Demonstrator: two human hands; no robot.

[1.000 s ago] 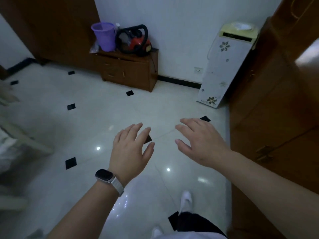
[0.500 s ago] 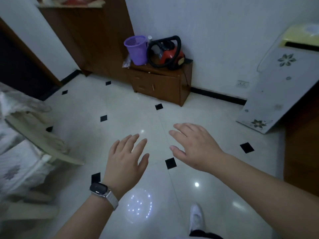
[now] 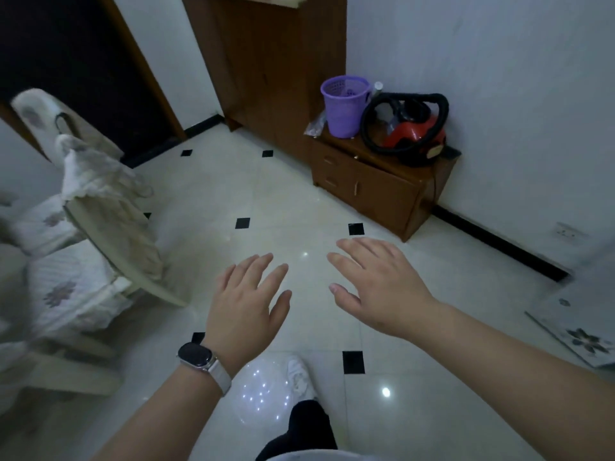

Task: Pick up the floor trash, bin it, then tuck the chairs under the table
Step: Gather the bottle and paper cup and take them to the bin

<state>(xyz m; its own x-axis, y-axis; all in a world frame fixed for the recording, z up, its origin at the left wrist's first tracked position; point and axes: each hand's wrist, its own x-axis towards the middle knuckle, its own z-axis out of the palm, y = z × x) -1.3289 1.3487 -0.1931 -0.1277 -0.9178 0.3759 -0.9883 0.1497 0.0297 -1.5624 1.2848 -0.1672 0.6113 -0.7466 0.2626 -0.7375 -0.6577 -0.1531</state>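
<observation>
Now, left hand [image 3: 248,304]: flat and spread, palm down, nothing in it; a dark-faced watch [image 3: 196,356] on a pale strap sits at the wrist.
Right hand [image 3: 382,287]: likewise splayed wide and empty, just beside the left, both hanging over the middle of the floor [image 3: 233,181].
Floor trash: none I can make out on the tiles in view. The only scrap-like thing is a clear wrapper [image 3: 314,126] at the left end of the cabinet top, off the floor.
Bin: probably the purple basket [image 3: 344,106], standing at the left end of the low cabinet [image 3: 376,184], just beside a red vacuum [image 3: 412,134] with a black hose.
Chairs [image 3: 76,284]: cloth-covered, crowding the floor's left edge, with one seat turned out toward the open tiles. No table is in view.
Step in hand: looks like searching. Best to sweep the gaze under the chairs and along the skirting before bending, and keep both hands free for the pick.
Tiles: glossy white with small black diamond insets. Light glints on them could pass for litter, and the shine suggests careful footing for the white shoe [image 3: 299,374].
Room: dim, with a tall wooden wardrobe [image 3: 273,61] in the far corner, a dark doorway [image 3: 66,61] to its left and a flowered white panel [image 3: 579,331] at the right edge.
</observation>
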